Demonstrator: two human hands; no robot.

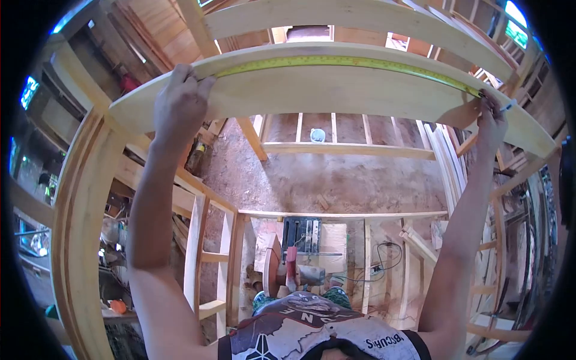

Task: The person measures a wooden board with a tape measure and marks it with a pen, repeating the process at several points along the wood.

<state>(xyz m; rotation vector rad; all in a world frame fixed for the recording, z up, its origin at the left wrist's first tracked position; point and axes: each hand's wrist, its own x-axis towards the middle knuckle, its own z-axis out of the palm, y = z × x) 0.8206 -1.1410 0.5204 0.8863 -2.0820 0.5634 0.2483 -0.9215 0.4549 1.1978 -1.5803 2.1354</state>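
A yellow tape measure (354, 62) lies stretched along a wide pale wooden board (336, 90) at the top of the view. Near the board's left end, my left hand (180, 103) is closed at the tape's left end, fingers over the board's upper edge. Toward the right end, my right hand (492, 114) has its fingers closed round the tape's other end, against the board. A thin bluish item shows beside the right fingers; what it is I cannot make out.
Wooden posts and frames (81, 222) stand at the left. Below are a table saw (303, 234), a black cable (384, 264) and crossbars (348, 150). A white bucket (317, 135) stands on the ground beyond. Another board (360, 18) runs behind the measured one.
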